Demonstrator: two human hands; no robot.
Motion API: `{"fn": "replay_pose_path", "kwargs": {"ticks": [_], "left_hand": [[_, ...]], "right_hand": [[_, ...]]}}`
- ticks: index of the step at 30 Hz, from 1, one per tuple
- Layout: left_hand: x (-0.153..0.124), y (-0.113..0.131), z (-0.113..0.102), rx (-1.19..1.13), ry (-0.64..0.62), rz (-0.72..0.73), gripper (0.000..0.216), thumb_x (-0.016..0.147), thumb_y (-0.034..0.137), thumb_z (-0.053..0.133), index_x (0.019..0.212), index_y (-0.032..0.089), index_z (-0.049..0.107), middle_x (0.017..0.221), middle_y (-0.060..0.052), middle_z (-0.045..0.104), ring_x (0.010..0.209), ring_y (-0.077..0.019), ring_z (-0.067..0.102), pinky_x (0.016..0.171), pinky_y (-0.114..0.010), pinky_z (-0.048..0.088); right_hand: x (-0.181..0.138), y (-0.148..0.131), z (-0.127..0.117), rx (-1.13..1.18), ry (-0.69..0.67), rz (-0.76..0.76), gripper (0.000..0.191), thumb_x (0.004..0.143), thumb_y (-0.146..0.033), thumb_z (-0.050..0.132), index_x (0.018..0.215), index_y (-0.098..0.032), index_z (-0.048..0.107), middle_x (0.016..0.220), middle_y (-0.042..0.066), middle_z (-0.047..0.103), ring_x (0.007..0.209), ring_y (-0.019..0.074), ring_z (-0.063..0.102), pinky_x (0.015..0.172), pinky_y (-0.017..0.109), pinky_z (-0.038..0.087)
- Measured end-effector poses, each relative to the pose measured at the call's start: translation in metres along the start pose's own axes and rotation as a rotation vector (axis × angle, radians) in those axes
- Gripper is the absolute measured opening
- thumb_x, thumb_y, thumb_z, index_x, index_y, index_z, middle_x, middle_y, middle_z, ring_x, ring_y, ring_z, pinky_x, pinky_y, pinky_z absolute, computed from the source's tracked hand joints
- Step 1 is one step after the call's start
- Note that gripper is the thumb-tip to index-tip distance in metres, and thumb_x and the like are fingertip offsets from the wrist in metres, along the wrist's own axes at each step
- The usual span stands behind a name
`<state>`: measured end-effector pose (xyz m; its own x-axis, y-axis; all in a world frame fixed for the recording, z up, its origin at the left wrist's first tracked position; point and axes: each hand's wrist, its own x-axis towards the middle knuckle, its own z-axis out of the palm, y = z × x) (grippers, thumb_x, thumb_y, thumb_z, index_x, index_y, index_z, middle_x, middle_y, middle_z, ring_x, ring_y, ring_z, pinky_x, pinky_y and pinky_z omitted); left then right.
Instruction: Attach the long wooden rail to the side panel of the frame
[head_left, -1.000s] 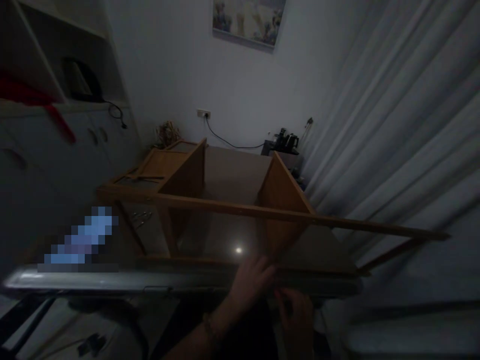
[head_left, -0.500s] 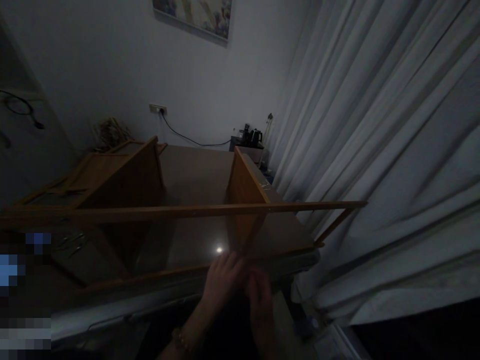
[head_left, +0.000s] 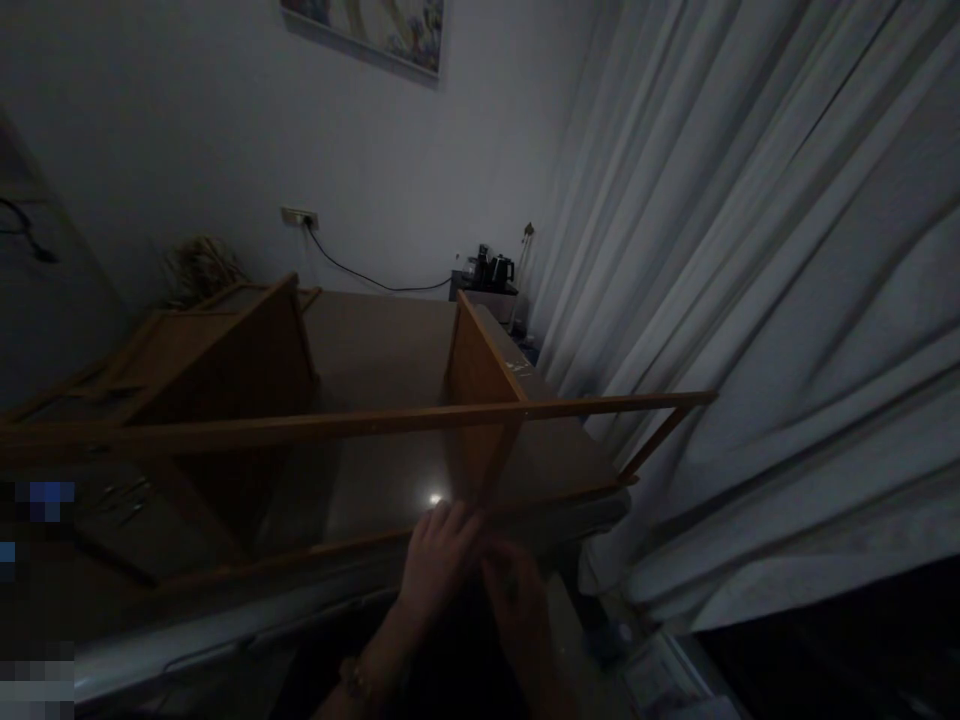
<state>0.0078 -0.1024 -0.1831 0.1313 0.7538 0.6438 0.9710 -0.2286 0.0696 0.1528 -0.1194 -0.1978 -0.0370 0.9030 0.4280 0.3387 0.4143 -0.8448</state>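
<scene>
In the head view a brown wooden frame (head_left: 337, 424) with upright panels lies on the shiny table (head_left: 375, 350). My left hand (head_left: 439, 560), a bead bracelet on its wrist, is closed at the frame's near lower rail (head_left: 330, 547), below the right-hand panel (head_left: 487, 365). Beside it, my right hand (head_left: 519, 595) has its fingers curled in a pinch, their tips close to the left fingers. Whatever sits between the fingertips is too dark and small to make out.
Small loose metal pieces (head_left: 127, 495) lie at the left on the table, and small light bits (head_left: 517, 367) beyond the right panel. A long white curtain (head_left: 660, 250) hangs along the right. A black kettle (head_left: 501, 270) stands at the back near a cable (head_left: 375, 282).
The view has shifted slightly, so the furniture appears a little farther left. Both hands stay at the same rail, with the right fingers curled a bit differently.
</scene>
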Motion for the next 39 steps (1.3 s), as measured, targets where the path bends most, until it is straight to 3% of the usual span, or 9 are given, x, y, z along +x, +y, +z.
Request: {"fn": "replay_pose_path", "kwargs": {"ticks": [4, 10, 15, 18, 21, 30, 39], "left_hand": [[-0.001, -0.001, 0.003, -0.005, -0.016, -0.010, 0.042, 0.072, 0.028, 0.081, 0.110, 0.032, 0.065, 0.104, 0.002, 0.068, 0.097, -0.0232, 0.055, 0.081, -0.034, 0.040], [-0.002, 0.000, 0.004, -0.009, -0.017, -0.027, 0.032, 0.078, 0.030, 0.075, 0.109, 0.032, 0.066, 0.104, 0.000, 0.067, 0.099, -0.0229, 0.055, 0.081, -0.033, 0.041], [-0.001, 0.000, 0.001, -0.012, -0.025, -0.011, 0.029, 0.081, 0.030, 0.072, 0.110, 0.030, 0.066, 0.102, -0.001, 0.067, 0.096, -0.0225, 0.055, 0.080, -0.034, 0.041], [0.000, 0.000, 0.000, -0.003, -0.015, -0.002, 0.026, 0.082, 0.031, 0.071, 0.108, 0.029, 0.066, 0.101, -0.002, 0.067, 0.094, -0.0232, 0.055, 0.078, -0.034, 0.041], [0.001, -0.001, 0.000, -0.005, -0.019, 0.002, 0.024, 0.083, 0.031, 0.070, 0.107, 0.030, 0.067, 0.100, -0.002, 0.067, 0.092, -0.0226, 0.055, 0.075, -0.033, 0.041], [-0.001, -0.001, 0.000, -0.001, -0.045, 0.001, 0.037, 0.078, 0.028, 0.075, 0.113, 0.034, 0.065, 0.102, 0.000, 0.067, 0.095, -0.0237, 0.055, 0.076, -0.034, 0.041], [-0.001, -0.002, -0.003, -0.046, -0.066, 0.015, 0.030, 0.077, 0.025, 0.076, 0.105, 0.033, 0.068, 0.113, 0.001, 0.068, 0.093, -0.0237, 0.055, 0.075, -0.035, 0.044]], "right_hand": [[0.001, 0.003, -0.009, -0.051, -0.090, -0.101, 0.013, 0.087, -0.035, 0.066, 0.097, -0.029, 0.071, 0.096, 0.002, 0.071, 0.093, 0.0202, 0.066, 0.085, 0.033, 0.053], [0.004, 0.002, -0.007, -0.043, -0.044, -0.118, 0.019, 0.092, -0.039, 0.057, 0.091, -0.028, 0.072, 0.095, 0.004, 0.070, 0.092, 0.0200, 0.064, 0.085, 0.033, 0.053], [0.005, -0.006, 0.000, 0.037, 0.039, 0.002, 0.015, 0.090, -0.036, 0.061, 0.087, -0.025, 0.071, 0.092, 0.004, 0.071, 0.089, 0.0191, 0.066, 0.083, 0.032, 0.053], [0.004, -0.008, 0.008, 0.132, 0.097, 0.109, 0.026, 0.093, -0.039, 0.055, 0.111, -0.023, 0.065, 0.096, 0.006, 0.072, 0.088, 0.0181, 0.068, 0.079, 0.031, 0.055], [0.003, -0.003, 0.013, 0.276, 0.122, 0.196, 0.044, 0.091, -0.047, 0.056, 0.125, -0.021, 0.055, 0.085, 0.005, 0.072, 0.075, 0.0171, 0.069, 0.067, 0.028, 0.056], [0.006, -0.002, 0.016, 0.421, 0.132, 0.284, 0.047, 0.079, -0.058, 0.065, 0.108, -0.022, 0.060, 0.077, 0.002, 0.070, 0.062, 0.0154, 0.065, 0.058, 0.026, 0.054], [0.004, -0.014, 0.012, 0.375, 0.077, 0.277, 0.033, 0.086, -0.045, 0.062, 0.109, -0.021, 0.060, 0.083, 0.003, 0.071, 0.075, 0.0171, 0.069, 0.068, 0.028, 0.056]]}}
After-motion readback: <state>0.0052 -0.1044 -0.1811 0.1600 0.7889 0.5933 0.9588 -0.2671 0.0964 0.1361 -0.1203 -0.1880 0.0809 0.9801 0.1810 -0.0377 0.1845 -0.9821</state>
